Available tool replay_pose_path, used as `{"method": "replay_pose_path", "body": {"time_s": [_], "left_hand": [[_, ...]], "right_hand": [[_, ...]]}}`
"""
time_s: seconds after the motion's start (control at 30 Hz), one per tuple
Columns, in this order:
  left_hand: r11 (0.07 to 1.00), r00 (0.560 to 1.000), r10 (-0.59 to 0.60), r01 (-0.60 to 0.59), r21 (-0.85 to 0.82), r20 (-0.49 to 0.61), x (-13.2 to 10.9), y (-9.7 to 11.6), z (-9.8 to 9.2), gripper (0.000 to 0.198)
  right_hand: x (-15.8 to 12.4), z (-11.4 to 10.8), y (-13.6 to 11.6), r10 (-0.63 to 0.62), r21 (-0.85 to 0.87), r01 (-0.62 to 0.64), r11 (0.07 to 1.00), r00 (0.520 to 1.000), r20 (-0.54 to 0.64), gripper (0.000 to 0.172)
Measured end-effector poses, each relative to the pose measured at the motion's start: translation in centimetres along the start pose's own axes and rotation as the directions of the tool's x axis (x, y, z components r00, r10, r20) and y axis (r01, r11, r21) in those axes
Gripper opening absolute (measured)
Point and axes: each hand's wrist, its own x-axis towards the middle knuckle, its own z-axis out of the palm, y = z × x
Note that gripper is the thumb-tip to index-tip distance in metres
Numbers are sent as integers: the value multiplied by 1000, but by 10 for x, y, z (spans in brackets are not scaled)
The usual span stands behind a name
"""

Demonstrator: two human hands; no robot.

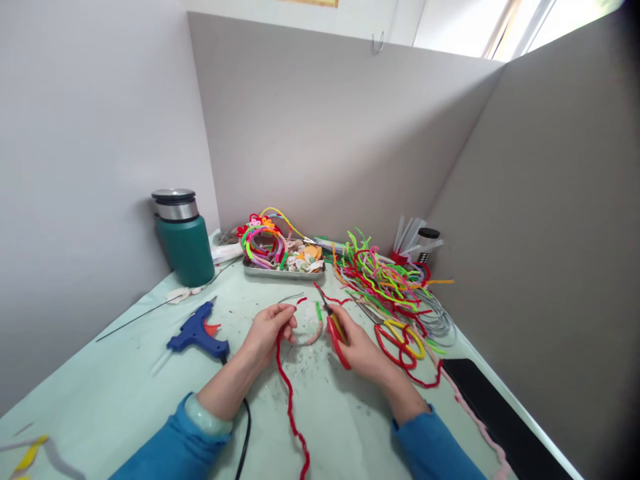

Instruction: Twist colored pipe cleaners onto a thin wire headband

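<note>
My left hand (pixel 270 331) is closed, fingertips pinching a red pipe cleaner (pixel 289 390) whose long wavy end hangs toward the table's near edge. Beside those fingers curves a thin wire partly wrapped in pink and green (pixel 318 328); whether I hold it too, I cannot tell. In my right hand (pixel 361 347) is a pair of pliers (pixel 342 348) with red and yellow handles, dark jaws pointing away from me. Just beyond both hands lie a short red snippet (pixel 301 301) and another red piece (pixel 337 301).
A blue glue gun (pixel 200 333) and green bottle (pixel 185 247) stand left. Behind is a metal tray (pixel 285 272) with colourful rings and scraps. On the right are piled pipe cleaners (pixel 385 273), scissors (pixel 400 343) and a black flat object (pixel 495 413). Grey partitions (pixel 325 133) enclose the table.
</note>
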Motion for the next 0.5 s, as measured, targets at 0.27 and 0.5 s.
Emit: {"method": "replay_pose_path", "body": {"time_s": [0.27, 0.5], "left_hand": [[1000, 999, 1, -2, 22, 40, -3, 3, 4, 21], [990, 992, -41, 24, 137, 121, -6, 1, 10, 16]], "right_hand": [[-4, 6, -6, -58, -299, 68, 952, 997, 42, 35], [-4, 16, -9, -112, -331, 120, 936, 993, 45, 39]]}}
